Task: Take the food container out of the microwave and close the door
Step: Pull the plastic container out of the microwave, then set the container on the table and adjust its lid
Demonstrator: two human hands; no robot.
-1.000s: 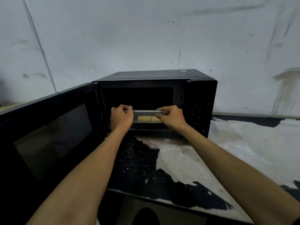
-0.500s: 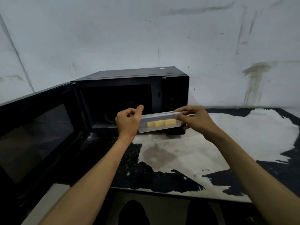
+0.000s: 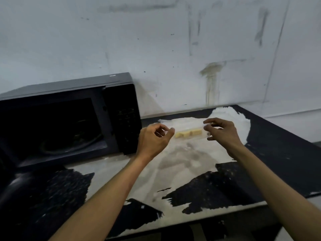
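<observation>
The clear food container (image 3: 188, 133), with yellow food pieces inside, rests on the counter (image 3: 191, 162) just right of the black microwave (image 3: 69, 105). My left hand (image 3: 154, 140) hovers at its left end, fingers loosely curled and off the plastic. At the container's right end, my right hand (image 3: 220, 131) has its fingers spread above and below it, with no firm grip showing. The microwave cavity (image 3: 57, 129) is dark, with its turntable ring showing. The microwave door (image 3: 12, 186) stands open at the lower left, mostly out of frame.
The counter is black with large worn white patches and ends at a front edge (image 3: 208, 218) near me. A stained white wall (image 3: 173, 49) runs behind it. The microwave's control panel (image 3: 126, 122) faces the container.
Both hands carried the container out of the microwave and to the right, then set it on the counter. The fingers have loosened from its ends. My view has swung right.
</observation>
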